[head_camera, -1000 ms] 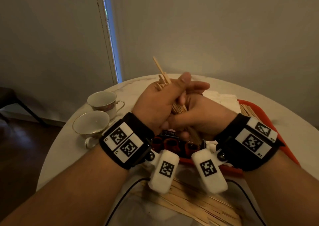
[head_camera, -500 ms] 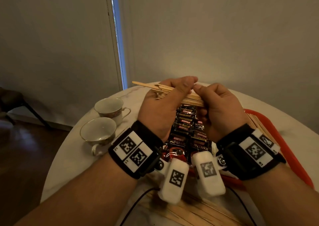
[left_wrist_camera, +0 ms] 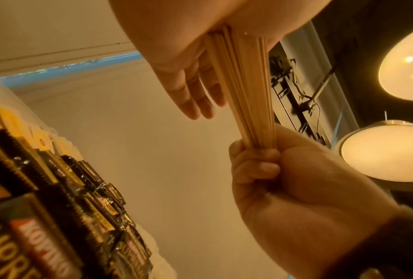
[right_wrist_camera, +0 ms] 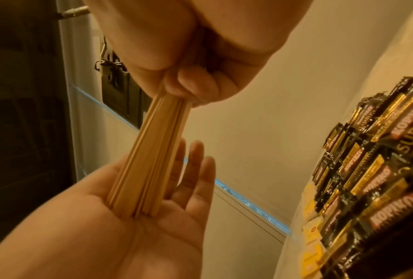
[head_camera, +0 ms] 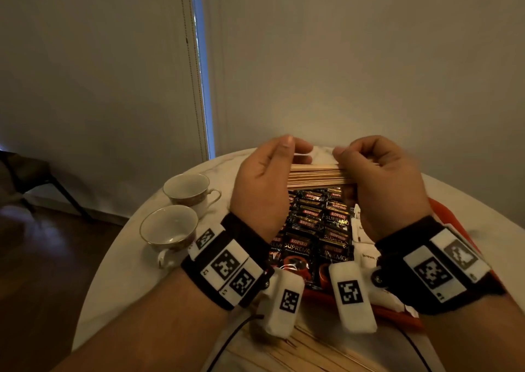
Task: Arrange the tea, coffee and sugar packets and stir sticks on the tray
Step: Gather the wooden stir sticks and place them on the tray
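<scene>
A bundle of wooden stir sticks (head_camera: 315, 175) lies level in the air between my hands, above the tray. My right hand (head_camera: 380, 178) grips one end of the stir sticks (right_wrist_camera: 157, 143) in curled fingers (left_wrist_camera: 255, 166). My left hand (head_camera: 264, 178) is flat, its palm (right_wrist_camera: 152, 226) pressed against the other stick ends and its fingers (left_wrist_camera: 195, 94) straight. Below, rows of black Kopiko coffee packets (head_camera: 315, 229) overlap on the red tray (head_camera: 397, 315). White sugar packets (head_camera: 365, 246) lie right of them, partly hidden by my right wrist.
Two empty teacups (head_camera: 187, 190) (head_camera: 167, 226) stand on the round white table (head_camera: 119, 272), left of the tray. Loose stir sticks (head_camera: 312, 351) lie near the table's front edge under my wrists, with a black cable (head_camera: 227, 340). Yellow packets (right_wrist_camera: 310, 236) lie past the coffee rows.
The bundle has swung from tilted upward to level. My hands have moved apart to its two ends, and my left hand has let go and flattened against the stick ends.
</scene>
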Motion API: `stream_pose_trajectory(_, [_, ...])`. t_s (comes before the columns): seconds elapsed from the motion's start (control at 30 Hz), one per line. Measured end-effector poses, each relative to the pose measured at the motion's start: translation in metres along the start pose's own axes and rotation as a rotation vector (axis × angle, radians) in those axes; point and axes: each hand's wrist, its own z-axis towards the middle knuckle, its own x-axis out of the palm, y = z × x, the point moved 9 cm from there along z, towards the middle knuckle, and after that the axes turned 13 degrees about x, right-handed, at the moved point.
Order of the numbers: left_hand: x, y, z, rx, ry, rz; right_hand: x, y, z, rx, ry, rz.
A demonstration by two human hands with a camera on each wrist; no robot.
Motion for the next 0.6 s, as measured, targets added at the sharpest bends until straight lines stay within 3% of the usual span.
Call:
stream_pose_trajectory(0.2, [-0.006,-0.007,0.007,0.039,-0.016,-0.010,0.010,0.005,-0.006,-0.003,0.067,-0.026])
stream_pose_trajectory(0.4, [-0.004,-0.014,0.006,0.101,0.010,0.009,0.001,0.002,-0.002,-0.011,0.003,-0.005])
stream_pose_trajectory(0.53, [-0.001,-0.019,0.006,0.182,0.054,0.106,0.011,-0.002,-0.004,0.030,0.076,-0.007])
stream_pose_trajectory(0.6, [-0.001,-0.017,0.007,0.130,0.033,-0.010,0.012,-0.004,-0.004,0.072,0.084,0.032])
